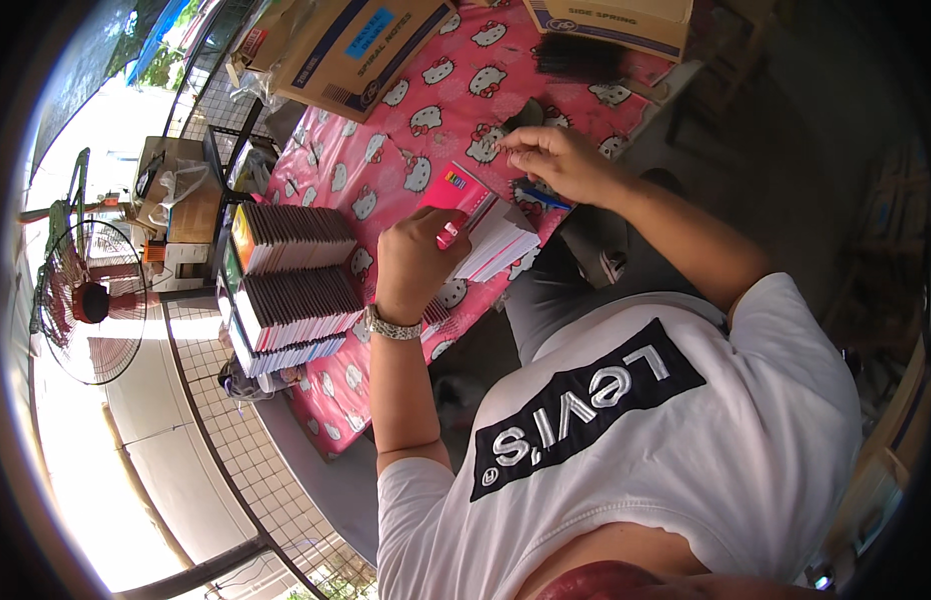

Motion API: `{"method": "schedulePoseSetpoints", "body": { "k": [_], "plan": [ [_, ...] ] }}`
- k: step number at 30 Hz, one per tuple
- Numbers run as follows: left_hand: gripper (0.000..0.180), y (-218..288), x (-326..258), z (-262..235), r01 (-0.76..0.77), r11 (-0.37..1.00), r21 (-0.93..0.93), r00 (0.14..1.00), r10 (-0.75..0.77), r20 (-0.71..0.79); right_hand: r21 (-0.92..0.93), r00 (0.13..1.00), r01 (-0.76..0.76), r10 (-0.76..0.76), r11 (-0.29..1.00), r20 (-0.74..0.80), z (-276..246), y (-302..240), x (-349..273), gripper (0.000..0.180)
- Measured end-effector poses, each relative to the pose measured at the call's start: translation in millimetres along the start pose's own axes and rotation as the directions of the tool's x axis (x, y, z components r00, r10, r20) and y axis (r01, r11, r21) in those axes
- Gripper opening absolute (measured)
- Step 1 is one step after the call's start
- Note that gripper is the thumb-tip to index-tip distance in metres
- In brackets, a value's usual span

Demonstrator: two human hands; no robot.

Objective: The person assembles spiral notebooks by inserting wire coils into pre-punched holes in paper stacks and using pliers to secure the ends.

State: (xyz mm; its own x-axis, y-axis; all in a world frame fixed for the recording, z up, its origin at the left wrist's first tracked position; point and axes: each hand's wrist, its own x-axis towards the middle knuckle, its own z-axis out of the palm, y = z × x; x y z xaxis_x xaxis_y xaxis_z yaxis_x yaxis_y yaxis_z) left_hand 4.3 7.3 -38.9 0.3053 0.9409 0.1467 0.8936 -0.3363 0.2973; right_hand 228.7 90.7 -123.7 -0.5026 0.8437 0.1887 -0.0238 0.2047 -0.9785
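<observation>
Looks like notebook handling in progress: the pile of notebooks [501, 243] sits at the near edge of the table [401, 150], pink cover up. The left hand [423, 256] is curled over its left side with a small pink thing [448, 236] at the fingers; can't tell if it's gripped. The right hand [563, 165] is above the table past the pile, half open, fingers bent toward the thumb; can't tell if they're pinching anything. I'd guess this calls for a light pinch and a steady pile. Cartoon-cat tablecloth, more notebook stacks [296, 300] left, cardboard box [371, 55] up top, fan [91, 300] by wire mesh [208, 375].
</observation>
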Motion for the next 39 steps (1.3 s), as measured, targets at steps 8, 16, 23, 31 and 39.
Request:
{"method": "schedulePoseSetpoints", "body": {
  "k": [8, 16, 23, 31, 39],
  "plan": [
    [0.024, -18.5, -0.1, -2.3, -0.051, 0.990, -0.133, 0.997, 0.043, -0.068, -0.244, 0.946, 0.280, -0.310, 0.929, -0.094, 14.4, -5.4, 7.5, 0.029],
    [0.022, 2.9, -11.1, 5.3, -0.144, 0.963, 0.227, 0.983, 0.166, -0.081, -0.427, 0.925, 0.379, -0.333, 0.821, 0.181, -2.6, -43.8, 35.8, 0.021],
    [0.019, 1.8, -15.3, 10.5, -0.124, 0.977, 0.173, 0.985, 0.143, -0.100, -0.355, 0.951, 0.309, -0.293, 0.882, 0.100, -6.5, -23.0, 26.7, 0.022],
    [0.016, -15.0, -4.5, -1.2, -0.103, 0.989, -0.110, 0.995, 0.101, -0.023, -0.276, 0.944, 0.329, -0.314, 0.903, 0.099, -7.8, -16.6, 24.3, 0.022],
    [0.020, -7.2, 5.5, -18.5, -0.058, 0.984, 0.166, 0.976, 0.090, -0.197, -0.369, 0.919, 0.389, -0.383, 0.844, 0.094, -2.3, -51.3, 24.2, 0.022]
  ]
}}
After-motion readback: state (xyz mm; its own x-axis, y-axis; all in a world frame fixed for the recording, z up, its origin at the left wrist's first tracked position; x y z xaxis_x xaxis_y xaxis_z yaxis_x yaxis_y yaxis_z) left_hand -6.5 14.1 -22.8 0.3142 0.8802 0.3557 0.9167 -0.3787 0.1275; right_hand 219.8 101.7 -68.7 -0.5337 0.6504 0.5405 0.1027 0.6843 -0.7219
